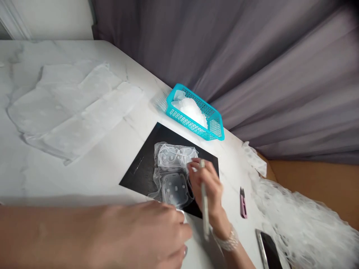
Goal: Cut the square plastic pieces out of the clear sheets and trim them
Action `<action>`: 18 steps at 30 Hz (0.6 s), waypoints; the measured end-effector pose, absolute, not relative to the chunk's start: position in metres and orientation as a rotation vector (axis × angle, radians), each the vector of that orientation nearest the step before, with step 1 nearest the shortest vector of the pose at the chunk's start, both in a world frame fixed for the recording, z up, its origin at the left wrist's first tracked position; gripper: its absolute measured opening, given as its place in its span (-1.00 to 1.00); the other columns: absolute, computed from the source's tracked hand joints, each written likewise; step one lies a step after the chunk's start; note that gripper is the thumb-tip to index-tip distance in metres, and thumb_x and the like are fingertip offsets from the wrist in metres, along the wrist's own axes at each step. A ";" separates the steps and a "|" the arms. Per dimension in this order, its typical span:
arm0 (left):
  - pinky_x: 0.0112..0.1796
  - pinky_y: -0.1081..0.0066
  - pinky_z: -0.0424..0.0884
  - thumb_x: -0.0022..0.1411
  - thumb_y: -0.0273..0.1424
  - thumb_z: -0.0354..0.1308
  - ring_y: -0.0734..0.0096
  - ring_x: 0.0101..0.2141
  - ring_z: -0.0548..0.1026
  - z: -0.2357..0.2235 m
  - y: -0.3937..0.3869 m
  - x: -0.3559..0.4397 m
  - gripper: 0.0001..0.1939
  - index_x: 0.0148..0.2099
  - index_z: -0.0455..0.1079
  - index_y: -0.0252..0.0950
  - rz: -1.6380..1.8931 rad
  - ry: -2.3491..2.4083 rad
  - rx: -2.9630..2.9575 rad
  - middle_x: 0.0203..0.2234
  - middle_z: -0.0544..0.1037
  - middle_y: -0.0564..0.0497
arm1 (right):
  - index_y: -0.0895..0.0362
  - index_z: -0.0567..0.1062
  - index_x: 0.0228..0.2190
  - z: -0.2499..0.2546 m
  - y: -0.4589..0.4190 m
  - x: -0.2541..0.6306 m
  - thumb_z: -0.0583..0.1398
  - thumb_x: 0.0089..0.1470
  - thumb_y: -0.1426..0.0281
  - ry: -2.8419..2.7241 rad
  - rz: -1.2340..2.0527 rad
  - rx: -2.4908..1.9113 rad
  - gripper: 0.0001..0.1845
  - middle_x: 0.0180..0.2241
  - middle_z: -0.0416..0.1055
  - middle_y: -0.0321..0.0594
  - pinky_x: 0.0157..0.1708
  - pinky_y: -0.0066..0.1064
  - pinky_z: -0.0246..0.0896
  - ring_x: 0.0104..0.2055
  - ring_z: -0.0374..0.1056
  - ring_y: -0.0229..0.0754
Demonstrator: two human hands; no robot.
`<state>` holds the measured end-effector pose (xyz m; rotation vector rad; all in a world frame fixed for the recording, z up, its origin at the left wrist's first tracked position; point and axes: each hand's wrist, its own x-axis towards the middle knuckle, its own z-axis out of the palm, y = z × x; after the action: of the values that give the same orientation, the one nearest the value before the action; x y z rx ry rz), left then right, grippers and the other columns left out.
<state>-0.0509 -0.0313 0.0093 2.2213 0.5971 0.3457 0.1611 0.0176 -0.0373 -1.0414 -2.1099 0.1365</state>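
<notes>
A black mat lies on the white marble table. On it rest translucent white lace pieces, one overlapping the other. My right hand, with a beaded bracelet at the wrist, is closed around a thin white stick-like tool, and its fingertips touch the lace. My left hand fills the lower left, close to the camera and blurred. Its fingers are curled at the mat's near edge beside the lower lace piece. Whether they grip anything is hidden.
A teal plastic basket holding white material stands behind the mat. Flat white fabric pieces lie at the left. Pink thread snips, a phone and a heap of white lace sit at the right edge. Grey-purple curtains hang behind.
</notes>
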 end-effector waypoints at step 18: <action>0.23 0.10 0.12 0.30 -0.60 -0.04 0.06 0.33 0.15 -0.055 -0.033 -0.062 -0.36 0.39 0.12 -0.23 0.608 0.947 2.637 0.35 0.18 -0.14 | 0.04 0.26 -0.43 -0.010 0.024 0.175 0.19 0.18 0.52 -1.945 0.069 -1.130 -0.76 -0.27 0.52 -0.21 -0.16 -0.21 0.38 -0.15 0.47 -0.10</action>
<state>-0.0622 -0.0330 -0.0552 2.6373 0.9467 0.6081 0.1749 0.0241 -0.0100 -1.1301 -1.9451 0.0687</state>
